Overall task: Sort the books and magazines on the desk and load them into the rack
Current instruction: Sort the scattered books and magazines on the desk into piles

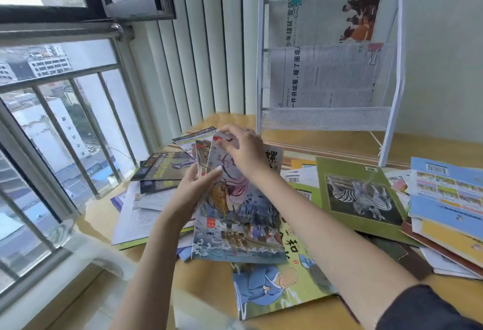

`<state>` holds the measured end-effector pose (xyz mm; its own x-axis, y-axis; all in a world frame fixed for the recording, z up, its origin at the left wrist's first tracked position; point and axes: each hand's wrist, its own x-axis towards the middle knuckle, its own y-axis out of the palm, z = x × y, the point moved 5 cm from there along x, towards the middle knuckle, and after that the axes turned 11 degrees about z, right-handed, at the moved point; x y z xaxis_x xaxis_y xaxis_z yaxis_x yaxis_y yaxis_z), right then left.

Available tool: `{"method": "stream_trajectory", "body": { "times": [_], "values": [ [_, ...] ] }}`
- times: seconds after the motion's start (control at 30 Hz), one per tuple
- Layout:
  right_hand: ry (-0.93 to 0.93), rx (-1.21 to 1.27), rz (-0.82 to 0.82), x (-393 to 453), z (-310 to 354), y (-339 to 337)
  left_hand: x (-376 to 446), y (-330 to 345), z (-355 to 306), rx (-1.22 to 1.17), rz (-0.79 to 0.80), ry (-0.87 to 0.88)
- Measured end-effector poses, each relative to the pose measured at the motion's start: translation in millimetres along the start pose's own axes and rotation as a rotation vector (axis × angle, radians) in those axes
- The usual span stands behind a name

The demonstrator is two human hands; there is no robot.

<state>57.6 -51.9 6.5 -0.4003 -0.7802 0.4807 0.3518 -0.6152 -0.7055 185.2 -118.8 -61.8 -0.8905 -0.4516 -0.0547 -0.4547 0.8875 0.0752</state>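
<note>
nearest the camera, a picture book with a blue-robed figure lies flat on the wooden surface, partly under the right forearm. just above it, both hands hold a fanned bundle of thin illustrated books raised off the pile. the left hand grips the bundle's left edge, thumb on the front cover. the right hand pinches the top corner of the front book with curled fingers. to the right lie a green zebra book and, at the far right, a stack topped by a blue book. to the left, dark-covered magazines rest on loose white papers. at the back of the surface stands a white mesh rack with clipped printed sheets in its two upper pockets.
</note>
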Motion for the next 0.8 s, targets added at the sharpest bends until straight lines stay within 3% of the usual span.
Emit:
{"method": "stream_trajectory", "body": {
  "times": [0.1, 0.2, 0.23, 0.3, 0.37, 0.4, 0.47, 0.53, 0.7, 0.8],
  "values": [
    [-0.002, -0.094, 0.052, -8.4, -5.4, 15.8, -2.7, 3.6, -5.1, 0.070, -0.066, 0.101],
    [0.159, -0.176, -0.105, -28.2, -39.7, -8.6, -11.8, 0.0, -16.4, -0.008, -0.157, 0.254],
    [0.248, -0.053, -0.149, -36.1, -52.2, -22.8, -13.6, -0.3, -21.0, -0.059, -0.159, 0.297],
    [0.370, 0.457, -0.128, -51.0, -60.8, -46.8, -14.4, 9.4, -32.9, -0.085, -0.118, 0.367],
    [0.317, 0.922, -0.141, -58.5, -57.1, -66.1, -10.3, 27.0, -41.8, -0.043, -0.060, 0.394],
    [0.281, 0.971, -0.206, -62.3, -59.3, -78.4, -7.6, 37.0, -43.1, -0.027, -0.030, 0.382],
    [0.218, 0.970, -0.271, -72.8, -60.7, -96.2, -2.7, 54.5, -33.9, -0.021, 0.041, 0.332],
    [0.231, 0.911, -0.232, -86.2, -63.0, -93.6, -0.4, 64.5, -10.5, 0.011, 0.082, 0.274],
    [0.512, 0.707, -0.032, -120.3, -85.5, -49.4, -3.3, 70.3, 30.2, 0.103, 0.045, 0.231],
    [0.556, 0.641, -0.002, -115.5, -96.0, -48.7, 3.7, 67.3, 28.8, 0.089, 0.027, 0.206]
  ]
}}
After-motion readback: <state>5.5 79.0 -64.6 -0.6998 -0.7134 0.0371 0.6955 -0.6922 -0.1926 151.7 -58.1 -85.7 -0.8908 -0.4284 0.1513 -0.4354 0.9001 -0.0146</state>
